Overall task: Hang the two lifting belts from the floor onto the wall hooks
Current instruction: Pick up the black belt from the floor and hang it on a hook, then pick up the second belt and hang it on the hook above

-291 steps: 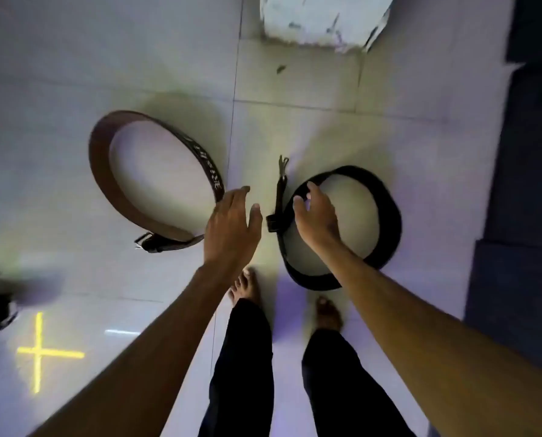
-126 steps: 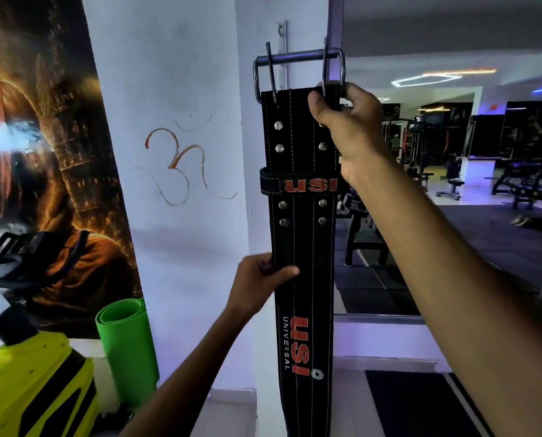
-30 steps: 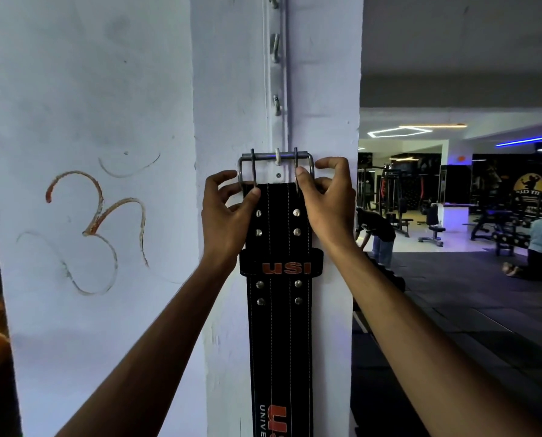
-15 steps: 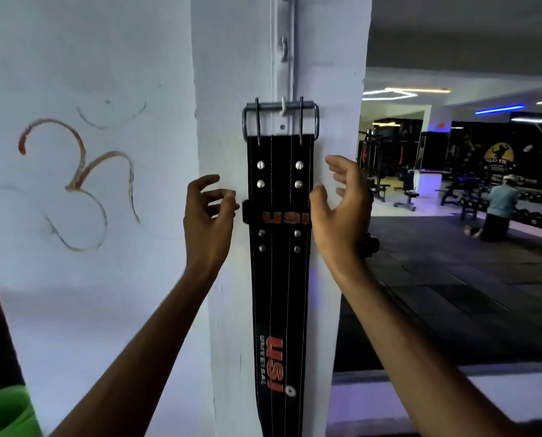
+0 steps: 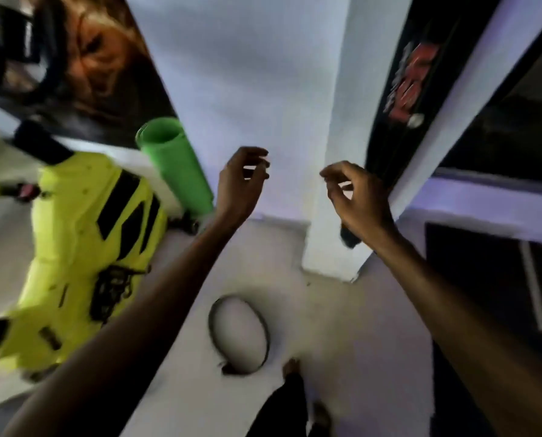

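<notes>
The black lifting belt [image 5: 402,89] with red lettering hangs down the white pillar [image 5: 342,152]; its buckle and hook lie above the frame. The brown belt [image 5: 239,334] rests coiled in a loop on the pale floor, near my feet. My left hand [image 5: 241,181] hovers in front of the wall, fingers loosely curled and apart, holding nothing. My right hand [image 5: 358,197] floats beside the hanging belt's lower part, also empty with fingers apart. The view is blurred by motion.
A yellow and black exercise machine [image 5: 83,247] stands at the left with a rolled green mat [image 5: 175,165] leaning by the wall poster [image 5: 99,67]. Dark floor mats [image 5: 500,294] lie to the right of the pillar. My feet [image 5: 291,367] stand just beside the brown belt.
My head has tipped down from the hook to the floor. Both hands have come away from the hung black belt and dropped lower. The brown belt on the floor has come into view.
</notes>
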Tool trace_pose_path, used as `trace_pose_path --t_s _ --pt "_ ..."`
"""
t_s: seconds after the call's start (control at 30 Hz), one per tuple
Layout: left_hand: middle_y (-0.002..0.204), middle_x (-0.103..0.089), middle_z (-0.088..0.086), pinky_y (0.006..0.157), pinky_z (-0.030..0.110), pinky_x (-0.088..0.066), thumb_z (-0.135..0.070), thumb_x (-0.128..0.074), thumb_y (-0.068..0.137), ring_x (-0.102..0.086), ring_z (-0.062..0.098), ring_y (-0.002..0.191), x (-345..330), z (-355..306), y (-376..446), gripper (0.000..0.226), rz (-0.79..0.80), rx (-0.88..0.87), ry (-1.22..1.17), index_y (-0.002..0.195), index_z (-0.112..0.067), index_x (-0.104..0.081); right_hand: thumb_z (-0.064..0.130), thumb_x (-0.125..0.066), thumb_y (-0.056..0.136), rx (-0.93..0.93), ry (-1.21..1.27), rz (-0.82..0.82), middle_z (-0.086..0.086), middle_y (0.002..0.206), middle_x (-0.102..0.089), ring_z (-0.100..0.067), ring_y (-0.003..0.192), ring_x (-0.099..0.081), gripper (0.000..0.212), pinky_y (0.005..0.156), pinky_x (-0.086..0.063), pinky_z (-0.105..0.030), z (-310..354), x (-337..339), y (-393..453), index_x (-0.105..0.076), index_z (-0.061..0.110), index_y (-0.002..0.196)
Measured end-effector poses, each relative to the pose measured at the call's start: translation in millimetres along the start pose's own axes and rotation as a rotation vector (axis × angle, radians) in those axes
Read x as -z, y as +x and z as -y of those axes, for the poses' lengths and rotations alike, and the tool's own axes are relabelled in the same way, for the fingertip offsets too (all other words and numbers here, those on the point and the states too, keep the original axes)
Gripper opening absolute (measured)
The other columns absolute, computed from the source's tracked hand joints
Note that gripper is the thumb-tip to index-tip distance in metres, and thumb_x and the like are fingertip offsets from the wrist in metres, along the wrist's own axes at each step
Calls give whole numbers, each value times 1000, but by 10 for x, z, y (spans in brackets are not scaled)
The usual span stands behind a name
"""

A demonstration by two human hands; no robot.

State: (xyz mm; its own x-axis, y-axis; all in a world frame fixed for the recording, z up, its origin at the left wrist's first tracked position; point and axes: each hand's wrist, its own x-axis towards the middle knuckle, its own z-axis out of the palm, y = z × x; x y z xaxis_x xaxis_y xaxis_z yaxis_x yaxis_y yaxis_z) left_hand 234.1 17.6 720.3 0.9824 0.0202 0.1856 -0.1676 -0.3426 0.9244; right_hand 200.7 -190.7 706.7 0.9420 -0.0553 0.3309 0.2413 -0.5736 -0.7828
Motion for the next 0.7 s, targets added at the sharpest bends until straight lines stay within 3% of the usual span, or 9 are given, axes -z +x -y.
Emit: trace_pose_path --t_s 0.13,0.2,0.27,0.37,0.43,0.5,0.63,0.7 --pt "97 -70 8 66 17 -53 -4 -56 96 -64 -5 65 430 988 -762 18 32 250 69 107 -17 -61 14 -55 88 -166 -16 288 0 102 -73 -16 92 -67 19 86 -56 -36 -351 -973 -738 -68 19 101" --pt "97 -69 9 66 17 -53 -2 -55 97 -64 -4 66 613 1471 -1128 18 36 356 70 107 -16 -61 11 -56 89 -230 -25 398 -2 103 -74 -17 92 -68 18 87 -56 -35 -513 -1467 -1136 -70 17 101" --pt "95 -69 7 72 28 -55 -1 -53 97 -66 7 72 779 2070 -1527 19 40 489 45 107 -16 -61 15 -55 91 -283 -73 525 -4 105 -74 -21 95 -69 19 86 -56 -39 -689 -2048 -1552 -70 17 102" --pt "93 -72 4 80 46 -59 -11 -55 95 -70 23 80 929 3040 -2089 19 52 659 32 104 -25 -64 17 -50 94 -357 -150 716 -6 110 -72 -25 102 -66 23 84 -50 -29 -1083 -2896 -2242 -67 16 109" --pt "95 -73 7 77 46 -61 -15 -55 94 -72 31 85 961 3785 -2430 18 22 777 10 103 -29 -64 20 -47 93 -334 -196 803 -3 111 -71 -23 105 -64 28 87 -50 -30 -1435 -3532 -2738 -64 16 114" --pt "94 -72 9 76 41 -61 -6 -52 98 -72 34 88 935 4599 -2797 22 -44 894 -32 106 -23 -64 24 -45 90 -288 -233 833 -1 107 -71 -22 102 -65 34 89 -50 -31 -1897 -4230 -3247 -64 16 117" --pt "94 -72 7 83 45 -59 -3 -50 97 -71 24 79 703 6106 -3448 25 -127 1055 -53 103 -24 -62 30 -40 84 -230 -338 931 -14 107 -71 -31 97 -68 49 87 -41 -29 -2924 -5515 -4157 -63 4 119" --pt "95 -72 7 82 42 -57 -2 -49 96 -69 22 78 563 6728 -3712 24 -163 1159 -75 108 -19 -61 23 -48 84 -251 -357 1012 -19 120 -65 -35 108 -64 49 93 -38 -32 -3366 -6020 -4484 -56 1 128"
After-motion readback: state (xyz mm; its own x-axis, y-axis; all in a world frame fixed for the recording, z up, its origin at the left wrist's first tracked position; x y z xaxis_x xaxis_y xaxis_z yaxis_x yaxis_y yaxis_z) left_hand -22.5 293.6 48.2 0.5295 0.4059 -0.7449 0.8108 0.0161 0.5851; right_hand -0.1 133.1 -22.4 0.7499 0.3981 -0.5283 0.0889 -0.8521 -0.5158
